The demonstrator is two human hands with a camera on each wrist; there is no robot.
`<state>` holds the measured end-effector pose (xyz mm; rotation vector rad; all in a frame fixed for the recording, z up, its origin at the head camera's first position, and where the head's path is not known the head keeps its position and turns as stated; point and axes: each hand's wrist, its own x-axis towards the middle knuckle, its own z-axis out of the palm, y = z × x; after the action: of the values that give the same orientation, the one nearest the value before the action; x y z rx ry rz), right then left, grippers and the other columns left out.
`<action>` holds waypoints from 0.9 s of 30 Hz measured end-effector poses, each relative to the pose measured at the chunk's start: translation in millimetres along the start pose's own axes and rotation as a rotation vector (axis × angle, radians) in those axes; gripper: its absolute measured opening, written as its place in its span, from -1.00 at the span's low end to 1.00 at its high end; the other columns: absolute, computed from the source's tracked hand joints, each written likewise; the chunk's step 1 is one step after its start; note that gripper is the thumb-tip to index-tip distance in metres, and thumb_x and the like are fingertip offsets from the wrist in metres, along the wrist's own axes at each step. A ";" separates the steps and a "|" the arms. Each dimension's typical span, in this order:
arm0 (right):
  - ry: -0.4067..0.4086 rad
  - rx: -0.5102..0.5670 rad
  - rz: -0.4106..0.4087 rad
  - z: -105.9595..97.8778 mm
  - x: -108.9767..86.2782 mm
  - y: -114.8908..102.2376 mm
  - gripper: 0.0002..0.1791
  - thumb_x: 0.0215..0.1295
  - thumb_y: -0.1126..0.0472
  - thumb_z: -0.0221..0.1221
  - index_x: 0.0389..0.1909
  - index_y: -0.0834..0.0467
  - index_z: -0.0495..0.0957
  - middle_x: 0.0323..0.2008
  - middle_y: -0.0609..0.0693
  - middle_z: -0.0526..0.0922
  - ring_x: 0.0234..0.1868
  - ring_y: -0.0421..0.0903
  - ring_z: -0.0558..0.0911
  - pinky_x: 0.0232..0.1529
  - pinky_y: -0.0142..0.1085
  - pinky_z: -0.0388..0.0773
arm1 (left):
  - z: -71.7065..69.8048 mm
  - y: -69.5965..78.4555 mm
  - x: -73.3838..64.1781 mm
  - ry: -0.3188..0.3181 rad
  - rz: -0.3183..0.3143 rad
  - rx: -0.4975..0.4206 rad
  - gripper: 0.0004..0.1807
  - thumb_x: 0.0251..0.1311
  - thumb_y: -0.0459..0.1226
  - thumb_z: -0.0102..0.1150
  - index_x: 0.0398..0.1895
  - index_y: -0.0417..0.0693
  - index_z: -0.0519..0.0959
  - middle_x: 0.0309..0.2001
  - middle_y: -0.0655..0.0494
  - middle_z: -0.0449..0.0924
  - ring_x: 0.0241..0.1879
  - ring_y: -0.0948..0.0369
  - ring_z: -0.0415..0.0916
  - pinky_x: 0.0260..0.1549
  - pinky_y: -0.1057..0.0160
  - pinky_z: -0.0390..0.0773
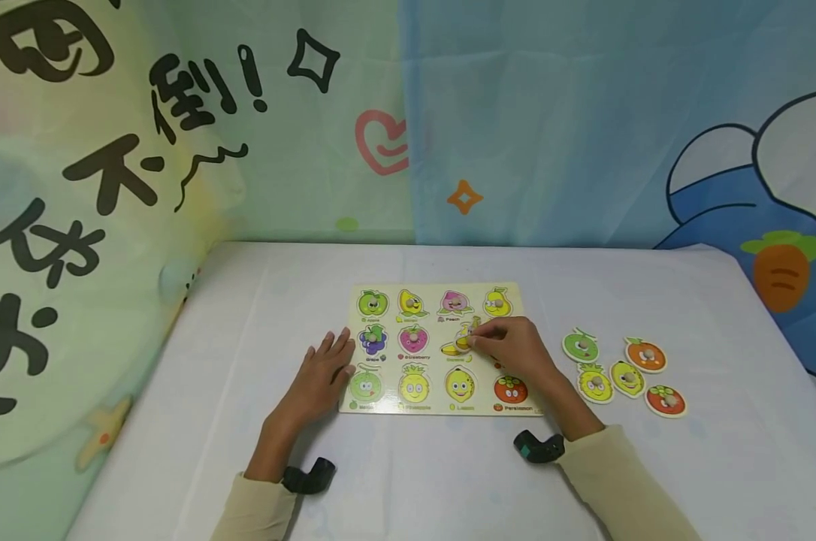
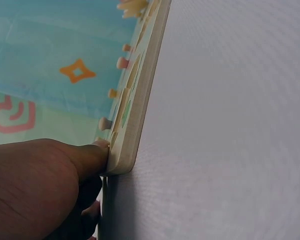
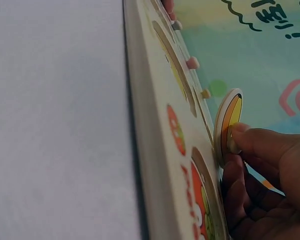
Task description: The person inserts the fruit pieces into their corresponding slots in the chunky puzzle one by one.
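Observation:
A pale yellow fruit puzzle board lies flat on the table, with rows of fruit pictures, some topped by knobbed pieces. My left hand rests at its left edge, fingers extended; the thumb touches the board's corner in the left wrist view. Over the board's right-centre part, my right hand pinches a banana puzzle piece by its small knob. The piece stands tilted on edge, close over the banana picture. Printed grapes and a strawberry sit left of it.
Right of the board lie several loose pieces: a green fruit, an orange, a pineapple, a lemon and a red fruit. A white cloth covers the table; a printed curtain hangs behind.

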<state>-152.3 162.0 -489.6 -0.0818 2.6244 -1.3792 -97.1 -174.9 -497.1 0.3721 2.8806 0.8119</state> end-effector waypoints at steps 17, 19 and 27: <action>0.025 -0.205 -0.055 13.5 -2.1 -22.8 -0.82 0.22 0.17 0.34 -0.25 0.20 0.73 -0.36 -0.02 0.70 -0.34 -0.11 0.59 -0.24 -0.21 0.53 | -0.2 -0.4 1.6 -0.019 -0.021 0.010 -0.44 0.46 -0.21 -0.05 0.46 -0.13 0.17 0.50 0.06 -0.04 0.50 0.01 -0.22 0.38 -0.16 -0.20; 0.028 -0.234 -0.055 14.7 -2.4 -26.6 -0.84 0.21 0.19 0.34 -0.28 0.21 0.73 -0.40 -0.02 0.69 -0.39 -0.11 0.56 -0.30 -0.22 0.52 | 0.1 -0.6 1.9 -0.021 -0.024 0.012 -0.43 0.45 -0.21 -0.05 0.46 -0.13 0.18 0.50 0.06 -0.03 0.50 0.01 -0.22 0.38 -0.16 -0.20; 0.012 -0.272 -0.009 19.3 -0.7 -36.4 -0.88 0.18 0.21 0.36 -0.38 0.22 0.73 -0.52 -0.06 0.65 -0.46 -0.12 0.53 -0.43 -0.29 0.47 | 0.0 0.4 1.2 -0.010 -0.026 0.011 -0.43 0.44 -0.22 -0.03 0.46 -0.13 0.18 0.50 0.06 -0.02 0.50 0.01 -0.21 0.38 -0.16 -0.19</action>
<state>-149.3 125.7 -470.3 -0.1207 2.8083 -1.0191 -98.3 -174.2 -496.9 0.3378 2.8755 0.7886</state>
